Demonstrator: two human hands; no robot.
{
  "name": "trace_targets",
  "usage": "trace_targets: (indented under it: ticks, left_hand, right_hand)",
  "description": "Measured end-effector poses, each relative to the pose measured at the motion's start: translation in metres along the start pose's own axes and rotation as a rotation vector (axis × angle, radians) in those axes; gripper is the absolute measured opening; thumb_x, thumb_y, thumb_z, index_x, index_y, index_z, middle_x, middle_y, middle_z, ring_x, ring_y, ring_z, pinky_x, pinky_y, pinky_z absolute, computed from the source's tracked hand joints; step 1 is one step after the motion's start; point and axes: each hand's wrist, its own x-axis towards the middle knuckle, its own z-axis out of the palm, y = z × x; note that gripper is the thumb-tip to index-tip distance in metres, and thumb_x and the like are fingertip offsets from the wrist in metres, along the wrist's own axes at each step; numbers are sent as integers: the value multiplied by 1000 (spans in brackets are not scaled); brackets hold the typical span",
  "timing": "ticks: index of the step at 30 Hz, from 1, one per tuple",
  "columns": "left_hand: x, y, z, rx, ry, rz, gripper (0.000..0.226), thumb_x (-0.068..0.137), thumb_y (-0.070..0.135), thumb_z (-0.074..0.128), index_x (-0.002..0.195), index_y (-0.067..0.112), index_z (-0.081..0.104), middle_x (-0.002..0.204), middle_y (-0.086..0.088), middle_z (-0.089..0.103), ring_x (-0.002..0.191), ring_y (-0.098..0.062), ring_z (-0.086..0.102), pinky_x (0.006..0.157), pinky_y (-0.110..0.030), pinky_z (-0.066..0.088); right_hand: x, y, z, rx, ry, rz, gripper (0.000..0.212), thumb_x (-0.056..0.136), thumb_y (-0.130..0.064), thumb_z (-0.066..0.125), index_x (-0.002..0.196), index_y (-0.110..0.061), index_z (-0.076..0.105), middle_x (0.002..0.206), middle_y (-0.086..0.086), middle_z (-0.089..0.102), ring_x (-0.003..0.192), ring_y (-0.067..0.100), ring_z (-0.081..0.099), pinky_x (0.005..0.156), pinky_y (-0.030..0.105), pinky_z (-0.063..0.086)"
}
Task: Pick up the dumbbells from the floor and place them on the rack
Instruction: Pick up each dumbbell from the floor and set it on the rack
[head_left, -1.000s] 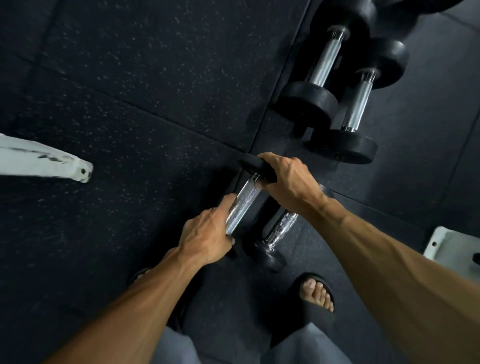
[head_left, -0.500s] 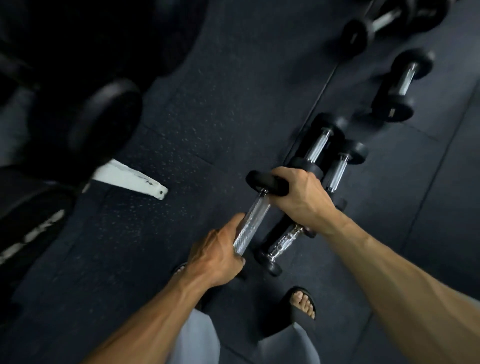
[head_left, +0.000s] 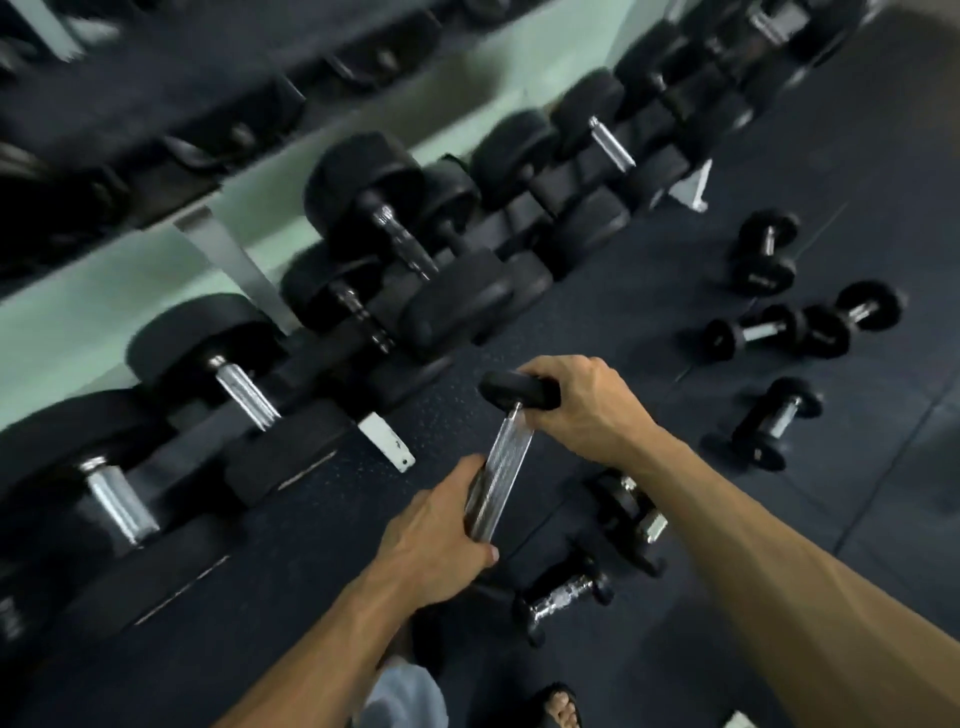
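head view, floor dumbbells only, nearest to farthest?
Chrome-handled dumbbell by the feet → dumbbell lying alone at right → end-to-end pair → farthest dumbbell near the rack's white foot.

We see bare floor (head_left: 597, 322) open toward twelve o'clock, between us and the rack (head_left: 291, 431). Large dumbbells (head_left: 395, 244) crowd the rack from nine to one o'clock. Loose small dumbbells (head_left: 774, 332) litter the floor from two to five.
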Motion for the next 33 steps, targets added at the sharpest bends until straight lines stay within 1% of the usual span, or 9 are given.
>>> trace_targets:
  ticks: [3, 7, 12, 15, 18, 24, 27, 29, 33]
  left_hand:
    - [-17, 8, -49, 18, 54, -3, 83, 73, 28, 77, 133, 47, 24, 89, 16, 53, 95, -18, 58, 88, -39, 48]
    - [-27, 12, -118, 16, 114, 2, 85, 68, 30, 77, 133, 48, 25, 98, 11, 63, 95, -19, 60, 87, -42, 50]
    - [-27, 11, -208, 22, 175, -16, 96, 69, 31, 78, 145, 39, 19, 110, 1, 61, 98, -22, 58, 89, -41, 50]
    - [-23, 9, -258, 26, 225, -15, 97, 70, 28, 78, 148, 35, 19, 112, 1, 61, 98, -21, 58, 88, -38, 49]
    - [-17, 6, -297, 10, 261, -27, 98, 72, 25, 79, 149, 33, 19, 121, -1, 60, 106, -23, 58, 94, -41, 47]
    - [15, -10, -353, -117, 336, -103, 96, 70, 23, 80, 146, 35, 22, 115, 3, 60, 105, -23, 58, 92, -43, 49]
    - [42, -13, -375, -166, 401, -156, 91, 72, 22, 79, 143, 34, 24, 110, 4, 59, 97, -22, 61, 88, -42, 52]
    - [62, -12, -388, -221, 458, -186, 89, 73, 21, 77, 142, 37, 24, 110, 4, 61, 92, -21, 63, 84, -41, 54]
    - [103, 1, -408, -387, 557, -261, 88, 76, 18, 75, 144, 38, 23, 114, 12, 58, 100, -17, 59, 88, -33, 49]
  right_hand:
    - [11, -51, -26, -37, 0, -58, 27, 74, -23, 73, 100, -29, 68, 84, -9, 68, 84, 17, 63, 78, 39, 52]
    - [40, -117, -57, -92, 28, -122, 30, 72, -26, 75, 102, -30, 69, 88, -6, 70, 88, 19, 64, 80, 38, 51]
    - [93, -195, -84, -138, 82, -216, 30, 71, -28, 74, 101, -28, 69, 91, -2, 71, 91, 25, 66, 79, 40, 51]
    - [126, -236, -97, -143, 90, -251, 30, 72, -27, 75, 101, -29, 69, 90, 0, 72, 88, 26, 67, 80, 41, 53]
    - [163, -267, -103, -113, 85, -288, 30, 68, -28, 73, 98, -31, 68, 86, -1, 72, 87, 25, 67, 79, 42, 53]
    - [245, -319, -108, -185, -6, -442, 17, 71, -23, 73, 74, -31, 58, 69, -10, 59, 76, 23, 61, 68, 35, 49]
    - [294, -339, -110, -224, -63, -529, 15, 73, -21, 72, 86, -21, 66, 75, -6, 64, 78, 24, 62, 71, 40, 51]
    - [328, -350, -112, -236, -112, -572, 18, 72, -19, 69, 90, -22, 66, 79, -3, 67, 79, 23, 62, 72, 43, 53]
    - [391, -370, -117, -246, -201, -638, 21, 69, -18, 70, 79, -33, 59, 73, -10, 61, 76, 20, 60, 73, 40, 52]
